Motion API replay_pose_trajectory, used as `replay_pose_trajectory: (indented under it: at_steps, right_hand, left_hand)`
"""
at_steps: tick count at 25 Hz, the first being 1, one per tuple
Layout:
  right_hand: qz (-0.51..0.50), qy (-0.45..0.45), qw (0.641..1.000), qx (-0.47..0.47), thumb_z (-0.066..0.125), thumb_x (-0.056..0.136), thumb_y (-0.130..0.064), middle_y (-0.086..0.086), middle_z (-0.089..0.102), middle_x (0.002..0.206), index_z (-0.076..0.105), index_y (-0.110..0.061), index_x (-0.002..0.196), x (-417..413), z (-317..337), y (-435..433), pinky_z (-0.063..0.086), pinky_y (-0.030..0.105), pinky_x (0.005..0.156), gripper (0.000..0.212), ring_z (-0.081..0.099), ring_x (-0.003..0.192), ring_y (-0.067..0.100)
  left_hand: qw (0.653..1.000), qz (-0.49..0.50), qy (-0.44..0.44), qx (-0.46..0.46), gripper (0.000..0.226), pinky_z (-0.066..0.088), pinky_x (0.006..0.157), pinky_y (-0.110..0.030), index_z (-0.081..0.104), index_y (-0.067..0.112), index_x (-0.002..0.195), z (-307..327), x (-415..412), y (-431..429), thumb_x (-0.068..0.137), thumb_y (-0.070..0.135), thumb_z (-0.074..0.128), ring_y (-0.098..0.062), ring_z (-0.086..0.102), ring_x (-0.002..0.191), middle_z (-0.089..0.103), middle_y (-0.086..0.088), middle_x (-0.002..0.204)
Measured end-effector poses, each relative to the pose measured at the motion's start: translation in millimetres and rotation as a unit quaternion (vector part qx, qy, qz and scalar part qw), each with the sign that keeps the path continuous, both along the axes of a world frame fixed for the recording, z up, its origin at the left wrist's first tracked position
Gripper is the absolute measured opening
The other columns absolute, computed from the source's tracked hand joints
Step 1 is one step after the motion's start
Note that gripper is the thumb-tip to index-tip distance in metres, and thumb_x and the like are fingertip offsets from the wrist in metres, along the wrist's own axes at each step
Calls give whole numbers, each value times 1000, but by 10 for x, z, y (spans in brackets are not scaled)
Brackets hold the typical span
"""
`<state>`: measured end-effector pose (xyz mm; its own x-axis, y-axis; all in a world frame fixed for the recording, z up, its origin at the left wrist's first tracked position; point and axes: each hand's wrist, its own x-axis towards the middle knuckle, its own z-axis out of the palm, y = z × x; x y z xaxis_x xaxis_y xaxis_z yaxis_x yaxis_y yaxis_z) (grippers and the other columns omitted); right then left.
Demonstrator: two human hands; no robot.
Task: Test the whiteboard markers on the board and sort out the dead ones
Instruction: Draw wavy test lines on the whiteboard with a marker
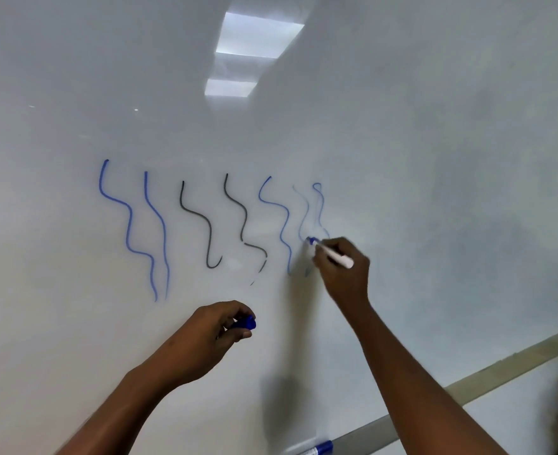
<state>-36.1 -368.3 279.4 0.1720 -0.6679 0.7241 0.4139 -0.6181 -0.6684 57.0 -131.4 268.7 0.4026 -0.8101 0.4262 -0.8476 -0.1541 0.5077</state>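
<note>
The whiteboard (402,142) fills the view and carries several wavy test lines, blue and black, in a row. The two rightmost blue lines (317,208) are faint and thin. My right hand (345,269) grips a white-barrelled blue marker (333,256), its blue tip against the board at the foot of those faint lines. Lower and to the left, my left hand (220,330) pinches the marker's blue cap (247,322) between thumb and fingers, a little off the board.
Another blue-capped marker (317,448) lies on the board's tray (369,431) at the bottom edge. The board's frame runs diagonally up to the right. Something green and leafy shows at the far right edge. Ceiling lights reflect near the top of the board.
</note>
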Motion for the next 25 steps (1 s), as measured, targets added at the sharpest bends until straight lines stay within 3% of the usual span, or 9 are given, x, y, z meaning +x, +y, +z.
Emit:
replay_pose_trajectory:
  at_steps: [3,7,9,12,17,23,25]
  right_hand:
    - [-15,66,996,-66,69,80,0,9,63,60,67,-8,75,-14,-339,30,41,21,50,10,53,50,11]
    - [-44,12,995,84,66,82,-2,18,63,64,64,-15,73,-110,-532,-164,49,42,55,16,61,63,38]
    - [-51,46,997,38,66,81,-1,14,62,62,64,-14,72,-82,-631,-46,46,38,53,16,59,60,34]
    - [25,164,985,-45,70,80,-4,1,66,61,69,-12,76,-58,-789,225,45,27,53,10,60,56,21]
    - [157,185,965,104,68,81,-2,11,70,67,72,-6,77,-137,-803,484,49,32,53,7,65,58,24]
    - [283,263,912,140,61,85,-1,12,68,64,70,-5,76,-64,-789,886,42,23,49,13,55,51,14]
    - [301,271,903,143,60,85,0,11,67,63,70,-7,75,-11,-802,965,42,22,49,16,54,50,13]
  left_hand:
    - [1000,5,4,3,13,49,74,-17,62,33,97,-45,38,14,89,22,62,-6,62,83,66,15,88]
    - [1000,1,2,17,14,45,72,-10,63,24,104,-99,20,-36,92,19,58,-1,59,86,63,16,91]
    - [1000,-2,5,22,17,45,71,-10,63,21,108,-143,17,-81,93,18,56,-1,59,83,61,16,92]
    - [999,6,12,37,21,43,70,-9,62,20,112,-247,33,-151,93,16,55,-4,60,79,60,11,97]
    - [992,63,113,6,18,50,63,-17,63,15,107,-486,110,-129,92,8,54,-7,62,71,63,4,89]
    - [972,116,199,-44,16,56,65,-24,63,9,104,-748,155,38,90,4,58,-16,64,68,67,-10,83]
    - [971,118,205,-46,15,54,62,-19,64,8,103,-802,133,131,90,3,58,-10,63,65,66,-8,81]
